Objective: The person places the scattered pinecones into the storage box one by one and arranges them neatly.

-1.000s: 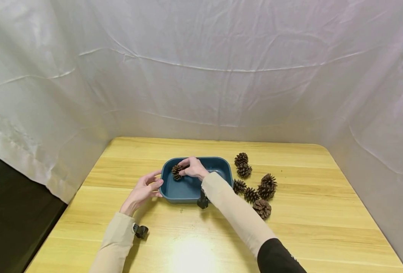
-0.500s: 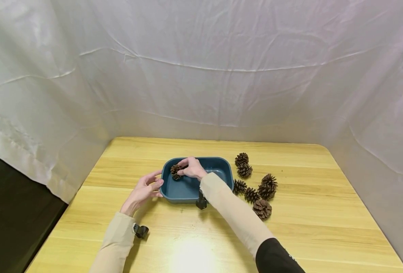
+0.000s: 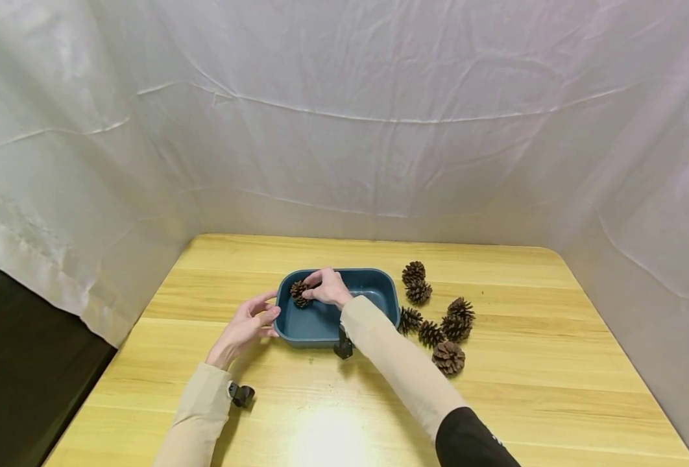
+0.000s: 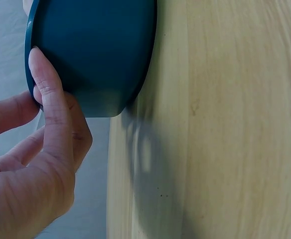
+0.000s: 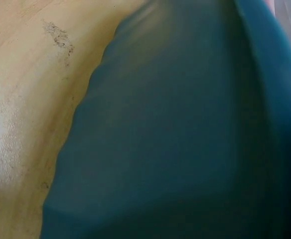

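A deep blue rectangular tub with rounded corners stands on the wooden table. My left hand holds its left end from outside, thumb and bent fingers against the wall and rim. The left wrist view shows those fingers close up at the tub's edge. Inside, near the left end, my right hand pinches a brown pine cone between thumb and fingers. Whether the cone touches the tub floor I cannot tell. The right wrist view shows the tub's outer wall but neither my right hand nor the cone.
Several loose pine cones lie right of the tub, among them one at the back and a larger one in front. My right forearm crosses the tub's near rim. A pale curtain hangs behind the table.
My right hand has shifted slightly left with the pine cone, nearer the tub's left wall. My left hand stays where it was, and the loose cones lie unmoved.
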`<state>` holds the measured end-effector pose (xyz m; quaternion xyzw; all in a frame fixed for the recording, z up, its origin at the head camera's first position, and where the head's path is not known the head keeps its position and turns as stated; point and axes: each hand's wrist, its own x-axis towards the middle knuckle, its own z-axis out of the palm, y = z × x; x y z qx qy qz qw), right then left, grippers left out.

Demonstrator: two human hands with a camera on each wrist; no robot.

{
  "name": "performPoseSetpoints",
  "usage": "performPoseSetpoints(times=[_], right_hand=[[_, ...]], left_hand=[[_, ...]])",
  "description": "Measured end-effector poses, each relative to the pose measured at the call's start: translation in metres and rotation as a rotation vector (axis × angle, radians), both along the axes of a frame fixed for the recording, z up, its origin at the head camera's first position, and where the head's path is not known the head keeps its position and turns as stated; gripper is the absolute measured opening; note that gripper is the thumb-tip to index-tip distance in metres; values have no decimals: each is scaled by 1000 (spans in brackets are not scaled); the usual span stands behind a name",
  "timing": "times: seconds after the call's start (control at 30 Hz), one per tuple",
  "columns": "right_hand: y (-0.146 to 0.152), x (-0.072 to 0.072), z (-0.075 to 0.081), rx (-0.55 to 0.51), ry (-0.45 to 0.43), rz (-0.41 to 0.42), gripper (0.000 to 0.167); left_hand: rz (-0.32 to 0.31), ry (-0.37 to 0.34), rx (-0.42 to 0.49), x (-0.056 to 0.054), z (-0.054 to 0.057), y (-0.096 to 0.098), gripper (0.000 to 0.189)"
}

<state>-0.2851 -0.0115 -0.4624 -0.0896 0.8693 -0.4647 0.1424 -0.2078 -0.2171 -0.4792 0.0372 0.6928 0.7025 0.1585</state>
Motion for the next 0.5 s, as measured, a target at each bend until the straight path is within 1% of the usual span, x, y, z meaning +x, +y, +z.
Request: performPoseSetpoints(times=[0.17, 0.37, 0.4, 0.5], right_hand=[[-1, 0, -2, 3, 14, -14, 24], [-1, -2, -2, -13, -4, -18, 23], [0, -1, -2, -9, 10, -12, 22], [0, -1, -1, -7, 15, -9, 22]], left_hand=[[-5, 5, -10, 0, 0, -1, 59], [-4, 5, -12, 0, 0, -1, 59], [-3, 4, -12, 0, 0, -2, 59], [-6, 6, -13, 0, 0, -2, 59]])
